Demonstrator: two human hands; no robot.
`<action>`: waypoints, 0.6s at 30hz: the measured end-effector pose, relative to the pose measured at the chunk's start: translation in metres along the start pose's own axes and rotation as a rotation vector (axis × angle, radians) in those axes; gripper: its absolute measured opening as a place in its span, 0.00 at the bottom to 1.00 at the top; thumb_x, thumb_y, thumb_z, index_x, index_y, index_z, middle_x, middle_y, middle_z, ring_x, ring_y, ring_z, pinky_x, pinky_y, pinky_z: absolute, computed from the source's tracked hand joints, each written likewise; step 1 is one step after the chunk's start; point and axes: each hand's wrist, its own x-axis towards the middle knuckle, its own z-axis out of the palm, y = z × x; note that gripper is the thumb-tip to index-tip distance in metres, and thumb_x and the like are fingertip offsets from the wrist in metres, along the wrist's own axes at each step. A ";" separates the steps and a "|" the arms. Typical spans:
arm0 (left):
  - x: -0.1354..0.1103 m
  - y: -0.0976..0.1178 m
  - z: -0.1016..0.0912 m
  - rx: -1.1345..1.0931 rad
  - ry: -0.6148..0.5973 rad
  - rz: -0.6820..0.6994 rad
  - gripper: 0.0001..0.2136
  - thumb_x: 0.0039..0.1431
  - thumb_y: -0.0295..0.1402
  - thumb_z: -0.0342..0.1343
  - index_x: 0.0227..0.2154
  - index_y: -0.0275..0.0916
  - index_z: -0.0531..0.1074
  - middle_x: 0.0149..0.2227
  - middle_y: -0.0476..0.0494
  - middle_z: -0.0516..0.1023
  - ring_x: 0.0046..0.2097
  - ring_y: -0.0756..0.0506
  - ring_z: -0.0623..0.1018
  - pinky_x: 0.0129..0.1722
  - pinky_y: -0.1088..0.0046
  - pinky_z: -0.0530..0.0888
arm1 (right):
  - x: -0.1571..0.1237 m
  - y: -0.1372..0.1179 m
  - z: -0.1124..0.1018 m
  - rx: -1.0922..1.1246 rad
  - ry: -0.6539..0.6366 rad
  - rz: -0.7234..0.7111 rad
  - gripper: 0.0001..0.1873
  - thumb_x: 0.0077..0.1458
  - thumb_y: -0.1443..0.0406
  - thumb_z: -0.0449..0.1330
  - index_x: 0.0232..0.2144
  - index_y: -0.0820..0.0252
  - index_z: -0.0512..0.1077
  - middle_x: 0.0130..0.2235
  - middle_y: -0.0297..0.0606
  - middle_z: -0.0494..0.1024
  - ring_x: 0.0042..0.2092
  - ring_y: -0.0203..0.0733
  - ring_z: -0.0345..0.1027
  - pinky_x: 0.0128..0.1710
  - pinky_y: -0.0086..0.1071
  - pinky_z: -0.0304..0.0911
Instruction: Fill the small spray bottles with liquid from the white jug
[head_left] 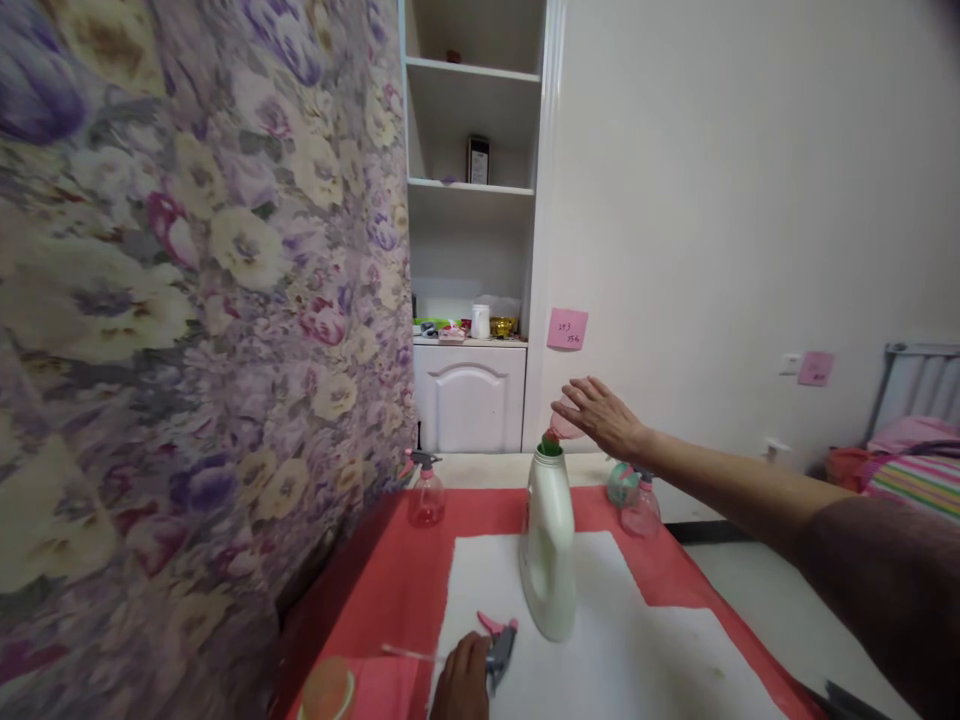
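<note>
A pale green jug (546, 590) with a handle stands upright on a white sheet. In its mouth sits a green piece (550, 446), possibly a funnel. My right hand (607, 418) is closed round a small pink bottle (566, 424), tilted with its neck at the green piece; the hand covers most of it. Low in the view, my left hand (463, 682) has its fingers curled over a grey and pink spray trigger head (501, 652), near the sheet. The head's thin clear tube (411, 653) points left.
A pink spray bottle (427, 500) stands at the back left of the red-covered table (375, 590). Another pink bottle (641, 512) and a teal one (621, 484) are at the back right. An orange-topped round container (328, 690) sits front left. A floral curtain (225, 350) hangs along the left.
</note>
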 end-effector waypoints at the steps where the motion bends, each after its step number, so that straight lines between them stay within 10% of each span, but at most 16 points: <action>1: 0.000 -0.002 0.001 0.004 -0.003 0.006 0.25 0.55 0.19 0.42 0.50 0.41 0.75 0.51 0.41 0.80 0.53 0.42 0.78 0.52 0.65 0.77 | -0.001 0.000 0.001 0.038 0.002 0.018 0.27 0.57 0.77 0.51 0.56 0.56 0.67 0.60 0.47 0.67 0.64 0.57 0.53 0.65 0.52 0.42; 11: 0.000 0.004 0.001 0.100 0.003 0.019 0.25 0.55 0.18 0.40 0.50 0.39 0.74 0.51 0.41 0.80 0.53 0.43 0.78 0.53 0.64 0.76 | -0.088 0.000 0.056 0.634 0.114 0.532 0.39 0.42 0.68 0.65 0.58 0.59 0.60 0.55 0.51 0.68 0.55 0.58 0.64 0.51 0.53 0.63; 18: 0.004 -0.015 0.006 0.192 0.220 0.251 0.20 0.56 0.20 0.45 0.48 0.38 0.74 0.45 0.41 0.83 0.46 0.42 0.82 0.45 0.66 0.80 | -0.238 -0.116 0.121 1.246 0.154 0.747 0.36 0.41 0.44 0.65 0.48 0.55 0.66 0.46 0.47 0.77 0.47 0.58 0.74 0.44 0.50 0.71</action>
